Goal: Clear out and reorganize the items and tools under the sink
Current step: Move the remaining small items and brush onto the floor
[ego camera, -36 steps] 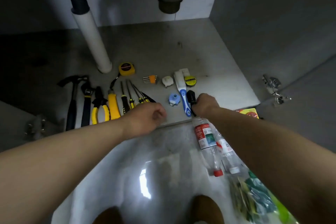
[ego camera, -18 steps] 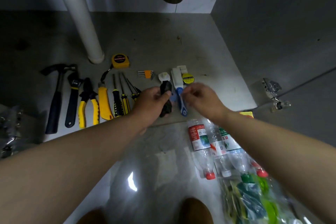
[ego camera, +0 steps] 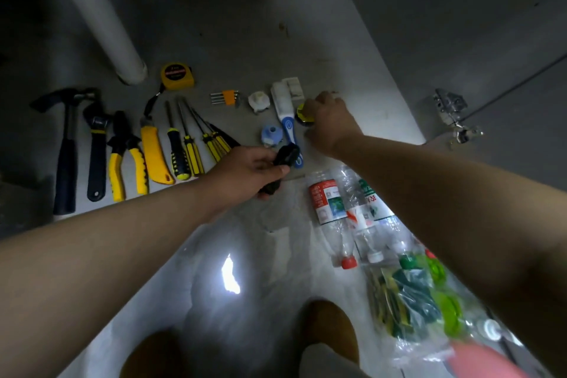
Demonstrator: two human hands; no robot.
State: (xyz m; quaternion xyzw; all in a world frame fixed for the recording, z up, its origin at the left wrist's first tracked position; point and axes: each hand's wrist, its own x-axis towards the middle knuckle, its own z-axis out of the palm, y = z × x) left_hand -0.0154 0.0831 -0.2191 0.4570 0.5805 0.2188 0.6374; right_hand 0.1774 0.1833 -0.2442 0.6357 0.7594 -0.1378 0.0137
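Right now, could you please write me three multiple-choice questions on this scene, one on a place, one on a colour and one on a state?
1. Where does the yellow tape measure lie?
A. by the foot of the white pipe
B. on the plastic bottles
C. on the hammer's head

2. What colour are the handles of the pliers?
A. red
B. yellow
C. green

3. What is the left hand doing?
A. lying flat on the floor
B. gripping a black object
C. curled, holding nothing

Answers: 1 A, since it sits just right of the pipe's foot. 2 B, since both handles show yellow. 3 B, since its fingers wrap round the black object.
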